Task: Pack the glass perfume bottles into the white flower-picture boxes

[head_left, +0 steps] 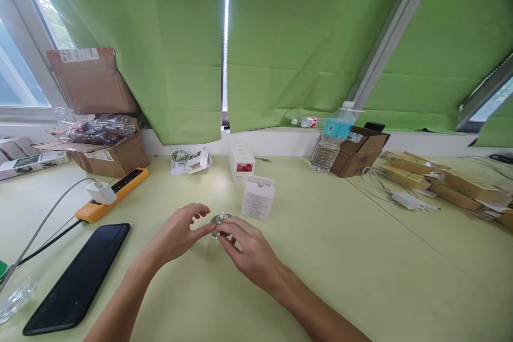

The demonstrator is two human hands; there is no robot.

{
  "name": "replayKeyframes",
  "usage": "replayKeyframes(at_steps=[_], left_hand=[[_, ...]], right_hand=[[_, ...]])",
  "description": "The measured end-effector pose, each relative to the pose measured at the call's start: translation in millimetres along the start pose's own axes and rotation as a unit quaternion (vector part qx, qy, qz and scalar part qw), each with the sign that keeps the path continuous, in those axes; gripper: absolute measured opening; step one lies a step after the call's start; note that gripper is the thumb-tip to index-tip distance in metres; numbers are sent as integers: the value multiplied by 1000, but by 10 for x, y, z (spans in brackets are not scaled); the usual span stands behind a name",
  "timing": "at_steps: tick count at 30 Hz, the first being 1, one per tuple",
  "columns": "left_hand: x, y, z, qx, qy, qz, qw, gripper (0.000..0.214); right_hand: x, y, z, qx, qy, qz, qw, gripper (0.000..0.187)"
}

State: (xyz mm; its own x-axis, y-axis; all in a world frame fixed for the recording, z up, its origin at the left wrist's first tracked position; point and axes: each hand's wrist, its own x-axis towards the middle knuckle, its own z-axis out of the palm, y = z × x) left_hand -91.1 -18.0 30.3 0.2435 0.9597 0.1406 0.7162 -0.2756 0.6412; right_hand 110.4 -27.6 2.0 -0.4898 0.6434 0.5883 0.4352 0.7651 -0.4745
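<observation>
On my feed: the left hand [176, 232] and right hand [250, 252] close their fingers on a small glass bottle [219, 224], held just above the desk near an upright white carton [258, 199]; a second bottle [180, 157] stands beside an opened carton [199, 160], with stacked cartons [241, 160] close by.

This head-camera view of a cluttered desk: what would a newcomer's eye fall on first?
The big green blinds fill the top of the view, behind the desk. Below them, near the middle of the pale green desk, the left hand and right hand close around a small clear glass piece. To their left lie a black smartphone and an orange power strip.
</observation>
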Motion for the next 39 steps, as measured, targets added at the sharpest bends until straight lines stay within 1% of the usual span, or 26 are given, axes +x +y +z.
replayKeyframes(at_steps=[4,7,10,13,17,22,28,33,36,39], left_hand=[[11,26,142,10,-2,16,1000,46],[23,66,226,18,-14,25,999,36],[28,138,258,25,-19,27,999,27],[19,210,260,22,-34,37,999,20],[0,262,270,6,-47,51,998,19],[-4,267,282,-9,-47,62,997,16],[1,246,285,-11,-47,60,997,15],[-2,241,286,-6,-39,68,997,12],[-3,238,292,-11,-39,77,996,13],[-2,237,299,-14,-39,78,996,12]], right_hand=[[40,73,-53,36,89,37,995,22],[61,137,-77,46,128,60,989,18],[78,166,-98,49,147,71,985,16],[82,158,-110,51,136,74,987,15],[69,136,-118,42,108,71,991,16],[54,145,-119,15,80,53,995,18],[42,181,-106,-4,78,27,997,19],[40,192,-106,-74,77,-7,994,18],[45,168,-102,-126,65,-27,989,20],[53,122,-90,-176,46,-31,983,23]])
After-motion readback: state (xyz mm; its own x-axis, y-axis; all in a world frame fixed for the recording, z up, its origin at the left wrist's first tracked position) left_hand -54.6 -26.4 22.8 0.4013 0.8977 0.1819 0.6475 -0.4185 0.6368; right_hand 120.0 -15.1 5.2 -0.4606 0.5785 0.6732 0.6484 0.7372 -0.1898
